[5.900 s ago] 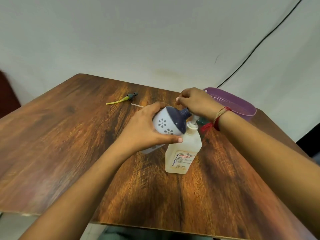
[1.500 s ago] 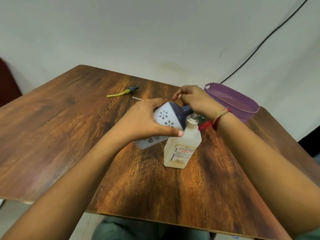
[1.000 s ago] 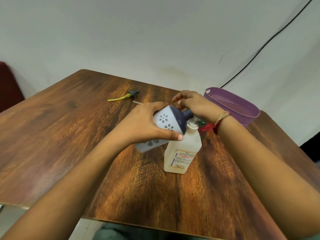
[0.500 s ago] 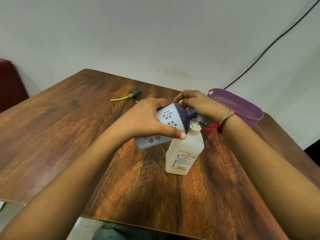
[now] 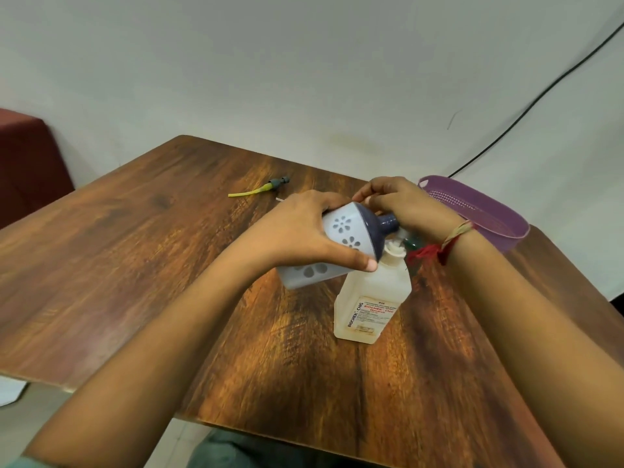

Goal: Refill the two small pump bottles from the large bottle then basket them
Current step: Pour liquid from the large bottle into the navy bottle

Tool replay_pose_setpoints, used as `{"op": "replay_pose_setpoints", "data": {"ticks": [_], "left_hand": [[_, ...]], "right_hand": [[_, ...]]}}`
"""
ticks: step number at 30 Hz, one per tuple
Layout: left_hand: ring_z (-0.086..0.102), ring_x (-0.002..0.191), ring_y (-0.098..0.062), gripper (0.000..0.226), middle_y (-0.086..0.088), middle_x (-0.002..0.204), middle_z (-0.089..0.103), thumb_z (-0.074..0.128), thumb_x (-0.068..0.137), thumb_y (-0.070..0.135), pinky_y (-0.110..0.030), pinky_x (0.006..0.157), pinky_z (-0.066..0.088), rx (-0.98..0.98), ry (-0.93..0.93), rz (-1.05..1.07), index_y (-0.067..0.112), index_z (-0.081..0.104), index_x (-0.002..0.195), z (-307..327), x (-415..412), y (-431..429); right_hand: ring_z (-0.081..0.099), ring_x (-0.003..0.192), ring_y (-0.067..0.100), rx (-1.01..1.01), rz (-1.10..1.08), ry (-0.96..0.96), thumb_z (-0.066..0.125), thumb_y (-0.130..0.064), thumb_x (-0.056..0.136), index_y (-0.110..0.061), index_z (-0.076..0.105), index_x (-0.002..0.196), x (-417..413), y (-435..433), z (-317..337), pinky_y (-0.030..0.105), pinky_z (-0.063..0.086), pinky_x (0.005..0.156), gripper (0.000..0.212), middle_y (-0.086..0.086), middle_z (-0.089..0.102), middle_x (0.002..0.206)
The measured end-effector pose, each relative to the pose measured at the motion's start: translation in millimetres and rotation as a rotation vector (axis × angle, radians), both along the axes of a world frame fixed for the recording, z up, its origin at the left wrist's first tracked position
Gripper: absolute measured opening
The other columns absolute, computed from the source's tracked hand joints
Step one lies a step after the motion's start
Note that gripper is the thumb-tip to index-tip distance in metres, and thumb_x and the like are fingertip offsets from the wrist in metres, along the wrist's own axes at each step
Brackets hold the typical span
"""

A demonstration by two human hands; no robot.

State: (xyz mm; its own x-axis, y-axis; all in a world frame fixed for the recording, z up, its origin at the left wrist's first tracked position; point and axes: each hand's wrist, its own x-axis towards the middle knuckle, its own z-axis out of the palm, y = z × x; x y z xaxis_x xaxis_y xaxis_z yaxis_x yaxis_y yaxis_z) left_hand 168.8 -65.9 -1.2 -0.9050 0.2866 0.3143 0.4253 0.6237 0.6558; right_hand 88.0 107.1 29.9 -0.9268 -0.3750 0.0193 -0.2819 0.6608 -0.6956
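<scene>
My left hand [image 5: 304, 238] grips a white small bottle with grey flowers and a dark purple top [image 5: 337, 246]. The bottle is tilted on its side above the table, its neck pointing right. My right hand [image 5: 401, 206] curls over that neck, and what its fingertips hold is hidden. Just below the neck stands the large translucent bottle [image 5: 371, 298] with a red-lettered label and an open white mouth. A green object [image 5: 412, 244] shows partly behind it. The purple basket [image 5: 486, 214] sits at the back right.
A grey pump head with a yellow tube [image 5: 261, 190] lies on the wooden table [image 5: 135, 251] behind my left hand. A black cable [image 5: 526, 109] runs down the wall to the basket. A dark red seat [image 5: 27, 163] stands at far left.
Both hands keep their hold and the flowered bottle stays tilted over the large bottle. Only my view has shifted slightly.
</scene>
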Motion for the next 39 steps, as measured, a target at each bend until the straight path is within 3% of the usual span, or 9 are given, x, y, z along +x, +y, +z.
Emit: {"op": "replay_pose_setpoints", "data": {"ticks": [5, 9, 12, 16, 20, 26, 33, 39], "left_hand": [[0.062, 0.072, -0.001, 0.070, 0.012, 0.082, 0.065, 0.065, 0.045, 0.078, -0.025, 0.062, 0.053, 0.031, -0.044, -0.019, 0.031, 0.064, 0.098, -9.7, 2.9, 1.1], [0.063, 0.072, -0.001, 0.069, 0.012, 0.082, 0.066, 0.066, 0.045, 0.077, -0.028, 0.064, 0.056, 0.068, -0.047, -0.012, 0.033, 0.065, 0.097, -9.8, 5.6, 2.2], [0.061, 0.069, -0.001, 0.068, 0.011, 0.079, 0.065, 0.068, 0.044, 0.077, -0.027, 0.061, 0.053, 0.027, -0.013, 0.008, 0.031, 0.063, 0.094, 0.4, 2.7, 0.3], [0.061, 0.068, 0.000, 0.069, 0.013, 0.078, 0.065, 0.065, 0.043, 0.079, -0.024, 0.060, 0.051, 0.001, -0.024, 0.001, 0.033, 0.063, 0.095, -0.1, 2.5, -1.0], [0.062, 0.070, 0.000, 0.064, 0.013, 0.078, 0.065, 0.066, 0.043, 0.078, -0.024, 0.061, 0.052, 0.052, -0.058, -0.007, 0.036, 0.063, 0.091, -10.5, 3.5, 2.2], [0.061, 0.068, 0.001, 0.069, 0.013, 0.079, 0.064, 0.063, 0.042, 0.080, -0.021, 0.058, 0.049, 0.020, -0.029, -0.009, 0.036, 0.062, 0.094, 1.4, -0.3, -1.7], [0.063, 0.069, -0.002, 0.068, 0.011, 0.079, 0.067, 0.067, 0.045, 0.076, -0.027, 0.061, 0.054, 0.044, -0.061, -0.056, 0.032, 0.065, 0.097, -10.1, 0.0, 0.2], [0.063, 0.068, -0.001, 0.072, 0.011, 0.080, 0.066, 0.063, 0.042, 0.080, -0.026, 0.062, 0.054, 0.011, -0.045, -0.031, 0.032, 0.063, 0.096, 1.1, -4.3, -3.5]], "right_hand": [[0.058, 0.075, 0.019, -0.072, -0.068, -0.045, 0.044, 0.006, 0.089, -0.020, 0.063, 0.082, 1.0, 1.7, -17.7, 0.025, 0.045, 0.059, 0.033, 0.011, 0.065, 0.090], [0.058, 0.081, 0.023, -0.042, -0.081, -0.029, 0.044, 0.001, 0.091, -0.019, 0.063, 0.078, 1.9, 1.7, -14.1, 0.030, 0.047, 0.067, 0.030, 0.011, 0.065, 0.092], [0.059, 0.088, 0.022, 0.003, -0.034, 0.012, 0.042, -0.003, 0.095, -0.015, 0.062, 0.087, 2.7, 0.2, -0.2, 0.030, 0.048, 0.072, 0.025, 0.012, 0.064, 0.099], [0.058, 0.081, 0.024, -0.038, -0.067, -0.027, 0.045, 0.002, 0.090, -0.017, 0.062, 0.088, 3.5, -0.2, -6.3, 0.029, 0.046, 0.063, 0.025, 0.010, 0.064, 0.092], [0.058, 0.083, 0.025, -0.032, -0.108, -0.040, 0.054, 0.003, 0.084, -0.020, 0.063, 0.083, 3.5, 0.1, -16.1, 0.033, 0.046, 0.068, 0.024, 0.015, 0.065, 0.102], [0.057, 0.087, 0.021, 0.022, -0.002, -0.038, 0.042, -0.003, 0.096, -0.014, 0.061, 0.090, 2.0, -0.4, 1.2, 0.027, 0.048, 0.070, 0.022, 0.010, 0.062, 0.101], [0.056, 0.075, 0.019, -0.056, -0.097, -0.057, 0.046, 0.003, 0.087, -0.021, 0.063, 0.079, 2.5, 1.8, -18.6, 0.027, 0.044, 0.060, 0.030, 0.010, 0.064, 0.092], [0.058, 0.091, 0.021, 0.080, -0.051, -0.018, 0.043, -0.002, 0.094, -0.016, 0.061, 0.094, -0.3, -2.1, 1.4, 0.022, 0.045, 0.062, 0.023, 0.009, 0.062, 0.104]]}}
